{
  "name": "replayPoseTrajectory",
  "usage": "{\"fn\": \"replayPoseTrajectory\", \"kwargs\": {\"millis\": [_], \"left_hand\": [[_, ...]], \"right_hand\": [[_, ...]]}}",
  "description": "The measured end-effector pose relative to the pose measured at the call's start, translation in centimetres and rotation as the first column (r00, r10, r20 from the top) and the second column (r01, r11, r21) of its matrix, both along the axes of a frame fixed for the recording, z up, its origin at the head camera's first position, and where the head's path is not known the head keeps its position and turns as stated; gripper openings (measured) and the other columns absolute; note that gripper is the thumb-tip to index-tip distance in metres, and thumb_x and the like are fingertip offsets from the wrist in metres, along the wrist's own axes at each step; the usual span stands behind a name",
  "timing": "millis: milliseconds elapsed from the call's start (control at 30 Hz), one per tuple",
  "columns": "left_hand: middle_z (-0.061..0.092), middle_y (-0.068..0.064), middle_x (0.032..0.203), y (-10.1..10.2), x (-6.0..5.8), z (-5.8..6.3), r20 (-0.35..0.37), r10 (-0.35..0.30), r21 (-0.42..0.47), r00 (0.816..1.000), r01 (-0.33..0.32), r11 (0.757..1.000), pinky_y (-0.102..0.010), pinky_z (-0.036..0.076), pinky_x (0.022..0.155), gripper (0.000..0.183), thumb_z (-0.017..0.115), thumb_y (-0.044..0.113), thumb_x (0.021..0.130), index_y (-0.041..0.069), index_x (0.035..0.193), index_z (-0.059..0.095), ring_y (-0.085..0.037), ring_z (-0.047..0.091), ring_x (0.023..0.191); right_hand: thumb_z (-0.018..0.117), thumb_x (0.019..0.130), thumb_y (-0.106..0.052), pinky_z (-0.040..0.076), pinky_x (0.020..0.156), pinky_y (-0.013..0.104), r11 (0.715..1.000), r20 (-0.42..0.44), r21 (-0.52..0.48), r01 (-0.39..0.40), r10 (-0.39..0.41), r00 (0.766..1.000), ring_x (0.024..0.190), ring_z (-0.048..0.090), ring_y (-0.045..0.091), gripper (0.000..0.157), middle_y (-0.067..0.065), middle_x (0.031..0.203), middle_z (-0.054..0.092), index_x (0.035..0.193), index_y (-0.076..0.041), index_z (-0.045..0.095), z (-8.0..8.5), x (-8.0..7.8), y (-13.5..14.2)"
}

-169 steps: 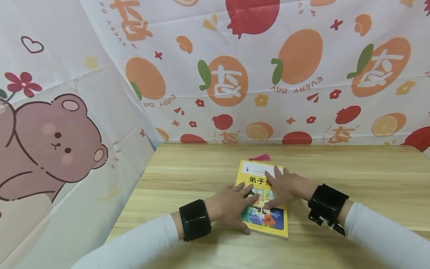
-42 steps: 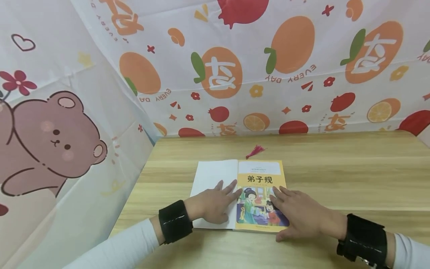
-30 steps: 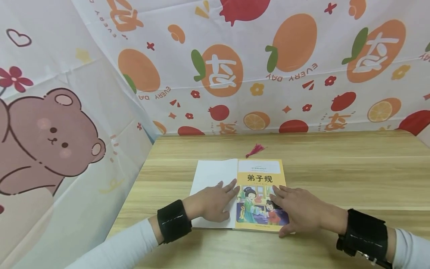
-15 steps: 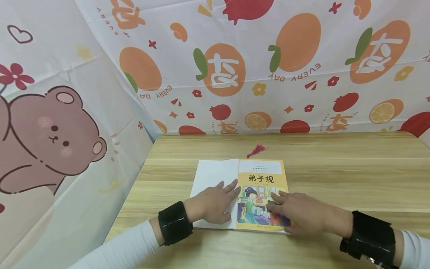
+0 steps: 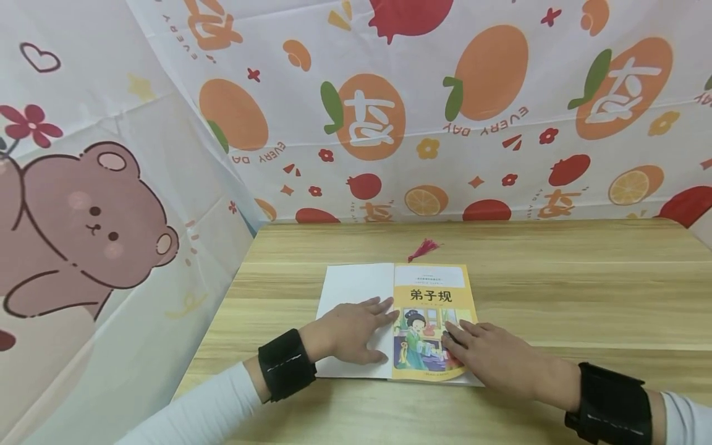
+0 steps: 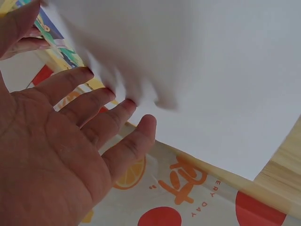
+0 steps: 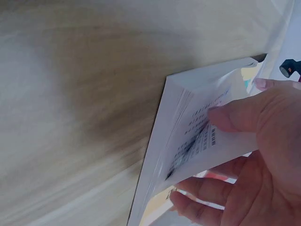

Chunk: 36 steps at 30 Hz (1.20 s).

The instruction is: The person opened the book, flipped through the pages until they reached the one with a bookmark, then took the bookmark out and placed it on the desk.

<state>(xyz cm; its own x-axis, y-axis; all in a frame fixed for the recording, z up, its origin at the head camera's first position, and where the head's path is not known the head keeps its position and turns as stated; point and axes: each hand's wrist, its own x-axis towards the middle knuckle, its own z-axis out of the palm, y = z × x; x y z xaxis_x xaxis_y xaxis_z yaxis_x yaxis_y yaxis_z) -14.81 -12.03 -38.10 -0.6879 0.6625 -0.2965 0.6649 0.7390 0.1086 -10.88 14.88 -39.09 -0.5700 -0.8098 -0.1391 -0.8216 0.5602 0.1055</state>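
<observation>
A book lies open at its front on the table, with its white inside cover (image 5: 356,284) at left and a yellow illustrated title page (image 5: 431,296) at right. My left hand (image 5: 347,334) rests on the white side, fingers spread towards the fold; the left wrist view shows them straight against the white sheet (image 6: 225,84). At the book's lower right corner, my right hand (image 5: 500,358) pinches the title page. In the right wrist view its thumb presses the printed back (image 7: 202,127) of that bent-up page, above the remaining page block (image 7: 169,101), with fingers on the other face.
A pink tassel (image 5: 424,248) lies on the wooden table (image 5: 567,278) just beyond the book's top edge. Fruit-printed cloth (image 5: 311,123) hangs behind the table, and a bear-printed cloth (image 5: 105,216) hangs along the left side.
The book was closed 5.6 s ago; its cover now lies turned to the left. Lately my right hand has taken the title page's lower right corner and lifted it. My left hand has barely moved lately.
</observation>
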Motion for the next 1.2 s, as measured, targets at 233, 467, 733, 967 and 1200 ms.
{"fn": "replayPoseTrajectory", "kwargs": {"millis": [233,467,733,967,1200], "left_hand": [[0.024,-0.015,0.148,0.1,0.7,-1.0,-0.035,-0.081,0.114,0.996,0.084,0.99,-0.047,0.029,0.105,0.068,0.051,0.045,0.085,0.004,0.137,0.034,-0.027,0.014,0.133],[0.033,-0.014,0.143,2.5,2.8,-1.1,-0.17,-0.005,0.316,0.985,0.059,0.947,-0.043,0.041,0.097,0.093,0.045,0.066,0.078,0.005,0.143,0.018,-0.023,0.031,0.126],[0.002,-0.021,0.151,3.1,4.2,0.5,-0.562,0.071,0.232,0.824,0.075,0.97,-0.05,0.039,0.097,0.097,0.063,0.026,0.072,0.007,0.144,0.001,-0.033,0.009,0.133],[0.003,-0.016,0.152,1.4,4.3,2.0,-0.724,-0.113,-0.068,0.68,0.093,0.993,-0.059,0.022,0.104,0.092,0.073,0.021,0.067,0.019,0.144,0.022,-0.037,-0.004,0.133],[0.031,-0.004,0.147,-0.2,2.7,0.3,-0.423,-0.324,-0.198,0.846,0.263,0.944,-0.05,0.029,0.104,0.054,0.055,0.018,0.085,0.024,0.136,0.04,-0.027,0.015,0.133]], "right_hand": [[0.062,0.081,-0.013,0.048,0.086,0.044,0.999,-0.114,-0.025,-0.045,0.042,0.993,0.111,0.049,0.025,0.044,0.011,0.125,0.057,0.124,-0.007,0.053,0.5,-0.3,-0.1],[0.048,0.086,-0.011,0.037,0.098,0.05,0.963,-0.341,-0.224,-0.151,0.067,0.938,0.126,0.031,0.025,0.048,0.012,0.137,0.045,0.133,-0.004,0.041,1.8,-0.8,-1.7],[0.026,0.094,-0.031,0.033,0.101,0.054,0.878,-0.405,-0.45,-0.162,-0.038,0.914,0.132,0.018,0.029,0.056,0.018,0.147,0.027,0.14,0.0,0.023,2.7,-0.4,-2.5],[0.059,0.079,-0.037,0.038,0.096,0.055,0.916,-0.292,-0.401,-0.014,-0.114,0.95,0.128,0.027,0.031,0.07,0.021,0.144,0.03,0.135,0.0,0.037,1.2,-0.3,-0.8],[0.059,0.073,-0.06,0.049,0.082,0.054,0.954,0.047,-0.275,0.119,-0.11,0.993,0.118,0.04,0.036,0.078,0.02,0.138,0.04,0.127,-0.005,0.048,-0.8,0.3,-0.1]]}}
